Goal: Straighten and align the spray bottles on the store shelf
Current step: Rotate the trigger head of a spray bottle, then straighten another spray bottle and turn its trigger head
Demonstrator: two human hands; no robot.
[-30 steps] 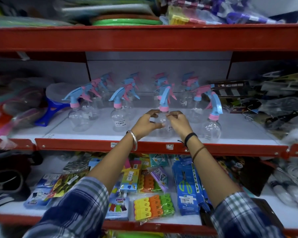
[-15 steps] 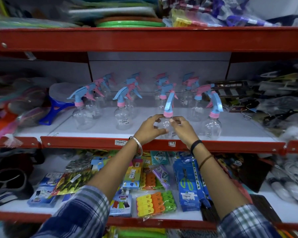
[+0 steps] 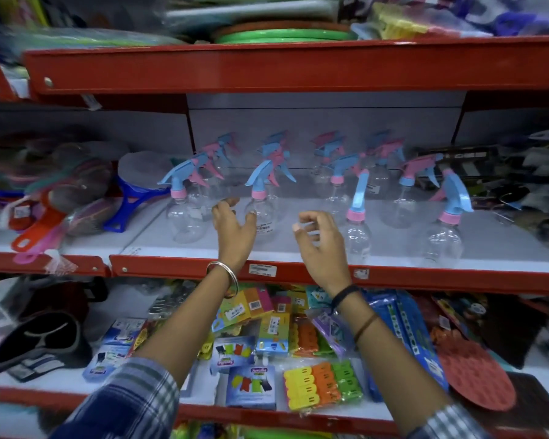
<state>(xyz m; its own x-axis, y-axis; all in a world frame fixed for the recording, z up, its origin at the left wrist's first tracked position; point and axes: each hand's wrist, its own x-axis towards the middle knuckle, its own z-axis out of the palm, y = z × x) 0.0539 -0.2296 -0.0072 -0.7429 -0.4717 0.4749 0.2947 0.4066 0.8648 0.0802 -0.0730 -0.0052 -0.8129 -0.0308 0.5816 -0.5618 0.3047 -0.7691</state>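
Several clear spray bottles with blue and pink trigger heads stand on the white middle shelf (image 3: 298, 248). One front bottle (image 3: 357, 229) stands near the shelf edge, just right of my right hand (image 3: 319, 242), which is open and apart from it. My left hand (image 3: 233, 229) is open with its fingers spread just left of, and partly over, another front bottle (image 3: 262, 213) bearing a label. A further bottle (image 3: 184, 213) stands left of that hand, and one (image 3: 446, 229) at the right. More bottles line up behind in rows.
A red shelf lip (image 3: 425, 277) with price tags runs along the front. Plastic scoops and a blue handle (image 3: 130, 201) crowd the left; dark packaged goods (image 3: 526, 185) fill the right. Packets of clothes pegs (image 3: 320, 391) lie on the shelf below. The upper red shelf (image 3: 298, 68) hangs overhead.
Both hands have let go of the front centre bottle and shifted left, opening as they went. The view has also swung left.
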